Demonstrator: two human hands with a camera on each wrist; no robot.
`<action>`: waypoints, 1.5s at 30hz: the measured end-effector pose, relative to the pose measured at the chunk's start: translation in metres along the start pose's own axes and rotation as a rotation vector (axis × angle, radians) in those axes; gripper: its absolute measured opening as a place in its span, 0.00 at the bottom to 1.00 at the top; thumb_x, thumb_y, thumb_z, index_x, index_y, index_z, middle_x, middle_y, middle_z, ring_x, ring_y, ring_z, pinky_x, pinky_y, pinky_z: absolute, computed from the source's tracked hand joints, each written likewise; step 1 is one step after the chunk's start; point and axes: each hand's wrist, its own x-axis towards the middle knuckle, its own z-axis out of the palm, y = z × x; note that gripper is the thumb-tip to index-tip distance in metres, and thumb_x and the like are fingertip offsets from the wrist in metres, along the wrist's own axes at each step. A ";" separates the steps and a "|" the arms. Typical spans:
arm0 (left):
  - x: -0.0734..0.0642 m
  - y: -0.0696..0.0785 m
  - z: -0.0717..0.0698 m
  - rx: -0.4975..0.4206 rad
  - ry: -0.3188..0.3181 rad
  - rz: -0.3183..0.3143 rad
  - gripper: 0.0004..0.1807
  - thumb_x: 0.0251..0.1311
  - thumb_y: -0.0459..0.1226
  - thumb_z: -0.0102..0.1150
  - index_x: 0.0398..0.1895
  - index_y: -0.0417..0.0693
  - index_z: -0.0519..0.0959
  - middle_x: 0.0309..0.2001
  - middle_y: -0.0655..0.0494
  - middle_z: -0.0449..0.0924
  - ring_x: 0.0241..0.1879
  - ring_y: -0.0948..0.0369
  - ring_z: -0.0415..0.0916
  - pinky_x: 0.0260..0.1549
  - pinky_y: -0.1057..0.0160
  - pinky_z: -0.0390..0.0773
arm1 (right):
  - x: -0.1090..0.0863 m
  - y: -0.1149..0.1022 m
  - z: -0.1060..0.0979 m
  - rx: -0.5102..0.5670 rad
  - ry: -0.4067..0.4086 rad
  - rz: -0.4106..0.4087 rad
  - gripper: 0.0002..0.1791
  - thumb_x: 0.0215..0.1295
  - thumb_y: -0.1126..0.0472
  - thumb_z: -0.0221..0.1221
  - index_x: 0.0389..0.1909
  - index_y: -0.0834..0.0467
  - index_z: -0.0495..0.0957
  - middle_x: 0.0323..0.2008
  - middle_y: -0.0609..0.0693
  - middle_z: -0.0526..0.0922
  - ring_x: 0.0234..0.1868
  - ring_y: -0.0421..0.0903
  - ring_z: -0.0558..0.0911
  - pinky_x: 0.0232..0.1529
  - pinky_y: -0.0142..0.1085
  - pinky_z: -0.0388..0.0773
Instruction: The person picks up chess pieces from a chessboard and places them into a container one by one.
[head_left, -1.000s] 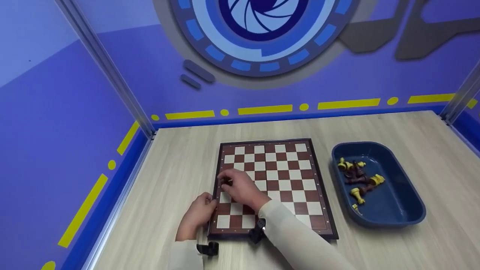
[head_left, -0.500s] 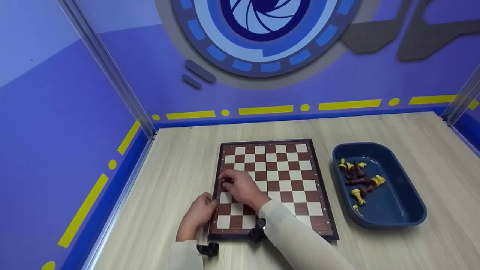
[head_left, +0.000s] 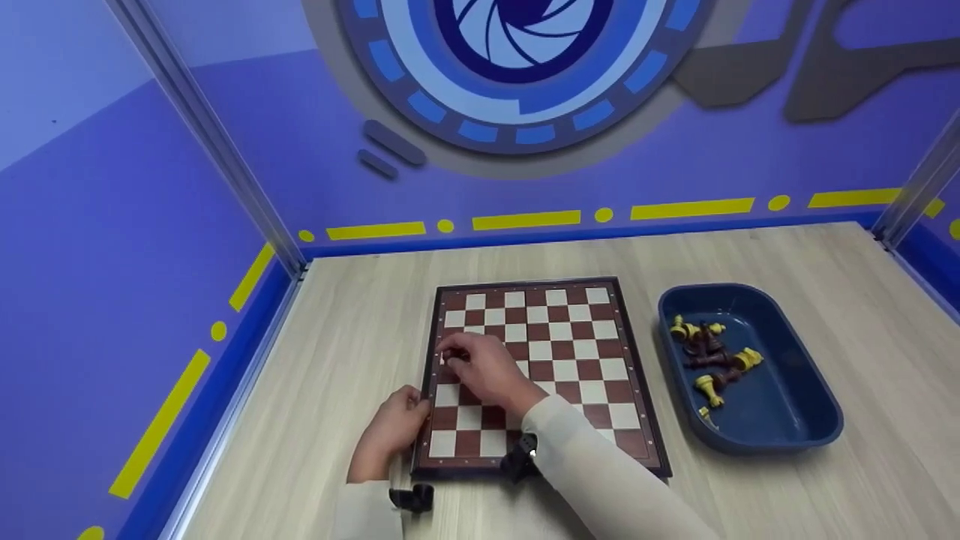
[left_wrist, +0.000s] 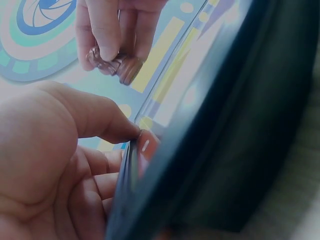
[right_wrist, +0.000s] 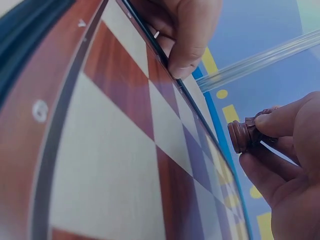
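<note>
My right hand [head_left: 489,369] is over the left side of the brown-and-white chessboard [head_left: 562,350]. Between its thumb and fingers it pinches a dark brown chess piece [right_wrist: 241,136], with a ringed round base and a carved top; the piece lies tilted sideways in the grip, above the board's surface in the right wrist view. At the board's near left edge, my left hand [head_left: 390,424] grips the dark rim, thumb [left_wrist: 110,120] on top and fingers curled beneath. Fingers mostly hide the piece in the head view.
To the right of the board stands a deep blue tray [head_left: 787,409] holding several yellow chess pieces [head_left: 709,390] and dark brown ones [head_left: 709,360], lying jumbled at its left side. Blue-purple panels [head_left: 495,180] rise behind the wooden table [head_left: 352,322] and at its left.
My right hand has shifted slightly away from me and to the right over the board, still holding the piece. The left hand keeps its grip on the rim; the head view has moved a little.
</note>
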 end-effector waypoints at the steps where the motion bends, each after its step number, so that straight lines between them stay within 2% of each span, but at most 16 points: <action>1: 0.000 0.000 0.000 -0.004 0.000 0.001 0.09 0.65 0.38 0.46 0.35 0.40 0.72 0.23 0.57 0.69 0.21 0.62 0.67 0.19 0.66 0.68 | -0.001 0.000 -0.002 -0.004 0.000 -0.003 0.11 0.67 0.64 0.57 0.48 0.53 0.82 0.44 0.45 0.85 0.45 0.41 0.82 0.48 0.36 0.78; 5: 0.000 0.001 0.000 -0.001 0.007 0.007 0.08 0.65 0.37 0.46 0.35 0.40 0.71 0.23 0.56 0.69 0.22 0.62 0.67 0.20 0.65 0.68 | -0.004 -0.001 -0.007 -0.030 0.003 -0.007 0.11 0.67 0.63 0.57 0.48 0.53 0.81 0.43 0.45 0.85 0.45 0.41 0.82 0.47 0.37 0.79; 13: -0.002 0.002 0.000 -0.007 -0.008 -0.025 0.10 0.66 0.39 0.46 0.38 0.41 0.71 0.24 0.56 0.69 0.22 0.62 0.68 0.19 0.65 0.69 | -0.013 -0.001 -0.016 -0.052 0.010 0.009 0.11 0.67 0.62 0.58 0.48 0.50 0.81 0.45 0.45 0.84 0.46 0.41 0.82 0.48 0.36 0.79; 23: -0.001 0.002 -0.001 0.005 0.004 -0.011 0.09 0.65 0.39 0.47 0.36 0.40 0.71 0.24 0.56 0.69 0.22 0.62 0.67 0.19 0.65 0.68 | -0.023 -0.005 -0.033 0.012 0.031 -0.011 0.11 0.67 0.63 0.58 0.48 0.51 0.81 0.45 0.46 0.84 0.46 0.42 0.84 0.47 0.34 0.80; 30: -0.002 0.002 0.000 0.007 0.000 -0.013 0.10 0.66 0.39 0.46 0.36 0.40 0.71 0.24 0.56 0.70 0.22 0.62 0.68 0.19 0.65 0.69 | -0.031 -0.003 -0.045 0.022 0.058 -0.013 0.10 0.67 0.63 0.59 0.47 0.50 0.81 0.44 0.46 0.84 0.45 0.40 0.84 0.46 0.35 0.80; 38: -0.003 0.004 0.000 0.018 0.004 -0.008 0.10 0.66 0.39 0.45 0.36 0.41 0.71 0.22 0.58 0.68 0.21 0.63 0.67 0.18 0.66 0.68 | -0.041 0.001 -0.058 0.003 0.113 -0.031 0.12 0.66 0.64 0.59 0.49 0.54 0.80 0.45 0.48 0.84 0.44 0.41 0.84 0.47 0.36 0.80; 45: -0.002 0.003 0.000 0.031 -0.005 -0.004 0.11 0.66 0.39 0.45 0.38 0.40 0.72 0.23 0.56 0.70 0.21 0.62 0.68 0.19 0.65 0.68 | -0.048 0.002 -0.069 0.018 0.142 -0.009 0.12 0.66 0.64 0.59 0.48 0.51 0.81 0.44 0.45 0.84 0.44 0.40 0.84 0.47 0.36 0.80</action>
